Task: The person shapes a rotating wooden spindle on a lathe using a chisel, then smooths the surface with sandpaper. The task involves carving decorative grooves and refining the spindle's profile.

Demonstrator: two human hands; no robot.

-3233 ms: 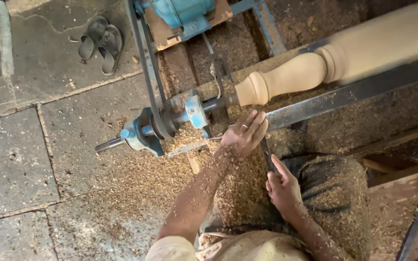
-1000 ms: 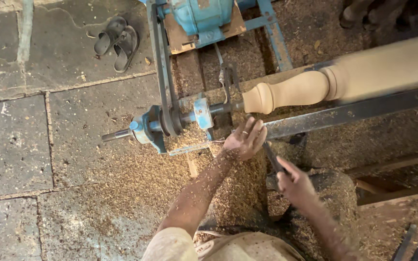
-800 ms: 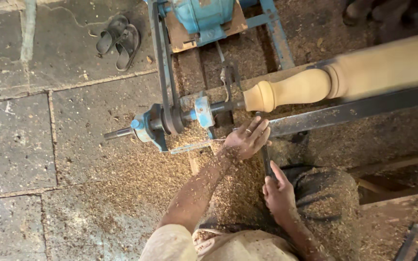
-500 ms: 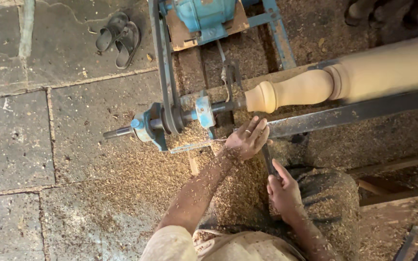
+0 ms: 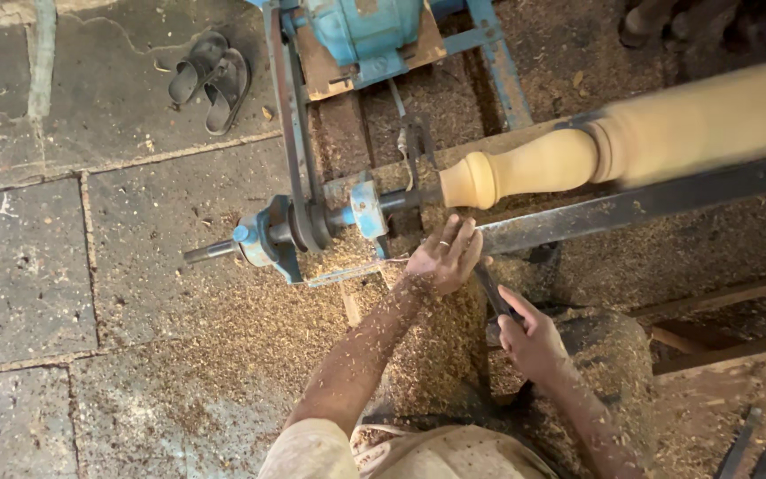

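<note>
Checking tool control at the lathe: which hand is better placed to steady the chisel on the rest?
Probably the left hand: it lies on the chisel beside the metal tool rest, while the right hand grips the handle farther back.

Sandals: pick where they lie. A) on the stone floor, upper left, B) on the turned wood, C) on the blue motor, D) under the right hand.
A: the sandals lie as a pair on the stone floor, upper left, away from both hands.

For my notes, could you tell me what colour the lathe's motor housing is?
Light blue motor housing, clearest in the head view.
</note>
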